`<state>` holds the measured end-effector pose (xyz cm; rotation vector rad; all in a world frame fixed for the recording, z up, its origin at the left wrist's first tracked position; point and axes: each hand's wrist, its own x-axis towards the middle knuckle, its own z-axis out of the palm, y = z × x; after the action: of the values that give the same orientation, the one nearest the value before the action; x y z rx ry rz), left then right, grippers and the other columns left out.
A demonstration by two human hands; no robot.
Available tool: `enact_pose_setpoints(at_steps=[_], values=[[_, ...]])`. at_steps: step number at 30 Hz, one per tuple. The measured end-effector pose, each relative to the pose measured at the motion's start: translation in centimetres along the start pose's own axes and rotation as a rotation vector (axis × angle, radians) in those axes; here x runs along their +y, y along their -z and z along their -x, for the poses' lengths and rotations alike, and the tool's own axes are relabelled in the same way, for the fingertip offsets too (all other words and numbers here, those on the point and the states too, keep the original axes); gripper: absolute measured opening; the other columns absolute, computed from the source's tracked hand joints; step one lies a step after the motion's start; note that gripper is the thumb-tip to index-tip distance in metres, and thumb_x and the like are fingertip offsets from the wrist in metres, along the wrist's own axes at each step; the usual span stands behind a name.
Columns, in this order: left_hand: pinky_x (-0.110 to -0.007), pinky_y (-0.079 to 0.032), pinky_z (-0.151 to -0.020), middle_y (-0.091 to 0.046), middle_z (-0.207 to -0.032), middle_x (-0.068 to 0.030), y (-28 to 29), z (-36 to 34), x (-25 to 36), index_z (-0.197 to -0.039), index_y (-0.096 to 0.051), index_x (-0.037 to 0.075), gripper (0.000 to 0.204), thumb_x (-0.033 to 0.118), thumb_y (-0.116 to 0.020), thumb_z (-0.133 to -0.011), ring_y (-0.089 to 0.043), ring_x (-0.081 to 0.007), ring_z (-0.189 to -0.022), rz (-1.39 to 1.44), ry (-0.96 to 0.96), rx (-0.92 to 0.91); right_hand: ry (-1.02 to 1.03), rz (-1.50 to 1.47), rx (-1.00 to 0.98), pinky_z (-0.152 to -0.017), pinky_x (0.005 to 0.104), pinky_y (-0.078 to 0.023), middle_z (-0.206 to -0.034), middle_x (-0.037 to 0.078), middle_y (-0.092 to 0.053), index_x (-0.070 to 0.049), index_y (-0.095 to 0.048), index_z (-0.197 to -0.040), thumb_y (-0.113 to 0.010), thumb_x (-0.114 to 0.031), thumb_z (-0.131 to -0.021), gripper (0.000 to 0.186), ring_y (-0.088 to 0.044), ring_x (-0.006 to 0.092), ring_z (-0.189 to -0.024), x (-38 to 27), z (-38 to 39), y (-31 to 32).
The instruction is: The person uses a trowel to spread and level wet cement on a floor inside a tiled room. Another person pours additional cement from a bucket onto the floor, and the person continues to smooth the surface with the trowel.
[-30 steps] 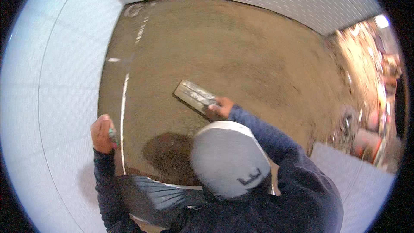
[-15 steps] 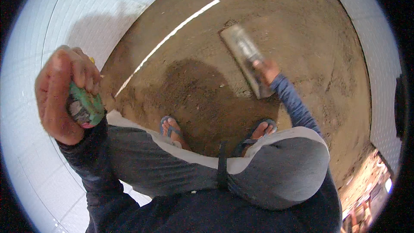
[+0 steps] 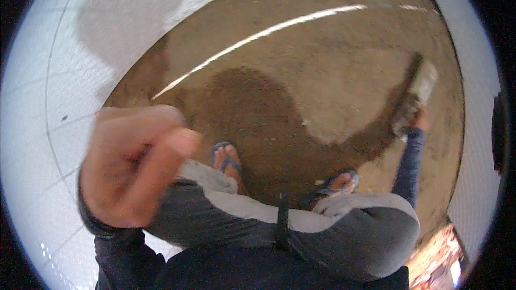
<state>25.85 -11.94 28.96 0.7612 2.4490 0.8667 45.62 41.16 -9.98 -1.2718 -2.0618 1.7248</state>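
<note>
My left hand (image 3: 137,164) is raised close to the camera at the left, blurred, its fingers curled into a fist. Whatever may be inside the fist is hidden. Far to the right, my right hand (image 3: 420,118) grips a long rectangular plastering float (image 3: 424,83). The float lies against the brown, sandy mortar floor (image 3: 344,91), tilted slightly, with its far end pointing up and right. Blur hides its handle.
A pale tiled wall (image 3: 59,102) curves along the left, and another pale wall (image 3: 480,75) stands close beyond the float. A bright white strip (image 3: 258,35) crosses the floor. My sandalled feet (image 3: 228,158) stand on it. Reddish rubble (image 3: 438,252) shows at the lower right.
The float and my right hand have swung to the right, toward the right wall. My left hand has moved right and down; the green object seen in it earlier no longer shows.
</note>
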Motion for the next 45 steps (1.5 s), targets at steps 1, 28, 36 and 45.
enact_pose_setpoints(at_steps=[1,28,36,45], values=[[-0.035,-0.043,-0.058,-0.056,-0.069,-0.0096,0.5,0.7,0.1,-0.085,-0.058,0.005,0.013,0.017,-0.063,-0.088,-0.056,-0.0242,-0.062,-0.119,-0.004,-0.112,-0.318,-0.491,0.009,-0.039,0.0363,-0.042,-0.061,0.007,-0.052,-0.012,-0.059,-0.09,-0.058,-0.056,-0.09,0.045,-0.049,0.0216,-0.043,-1.6,-1.2,0.6],[-0.049,-0.052,-0.088,-0.071,-0.095,-0.0185,-5.6,21.4,-3.6,-0.093,-0.073,0.007,0.045,0.042,-0.044,-0.094,-0.066,-0.0397,-0.099,0.017,0.82,-0.623,0.036,1.002,-0.877,-0.092,0.05,-0.048,-0.105,0.024,-0.068,-0.004,-0.068,-0.11,-0.052,-0.058,-0.086,0.061,-0.063,0.0425,-0.102,-20.9,40.9,-42.9],[-0.04,-0.04,-0.059,-0.058,-0.061,-0.0091,5.0,24.2,4.3,-0.067,-0.059,0.001,0.049,0.043,-0.056,-0.091,-0.055,-0.0229,-0.061,0.627,0.911,-0.22,-0.29,1.287,-0.589,-0.089,0.0493,-0.049,-0.113,0.028,-0.064,0.0,-0.069,-0.109,-0.051,-0.06,-0.085,0.067,-0.064,0.0422,-0.102,-45.4,28.7,-3.8],[-0.051,-0.049,-0.08,-0.07,-0.098,-0.0196,32.4,19.5,3.2,-0.101,-0.066,0.004,0.026,0.023,-0.059,-0.086,-0.067,-0.0353,-0.092,-0.645,0.217,-0.621,-0.874,0.84,0.117,-0.097,0.0447,-0.048,-0.125,0.026,-0.061,0.003,-0.057,-0.128,-0.06,-0.063,-0.081,0.081,-0.059,0.0378,-0.117,-46.9,40.0,23.6]])
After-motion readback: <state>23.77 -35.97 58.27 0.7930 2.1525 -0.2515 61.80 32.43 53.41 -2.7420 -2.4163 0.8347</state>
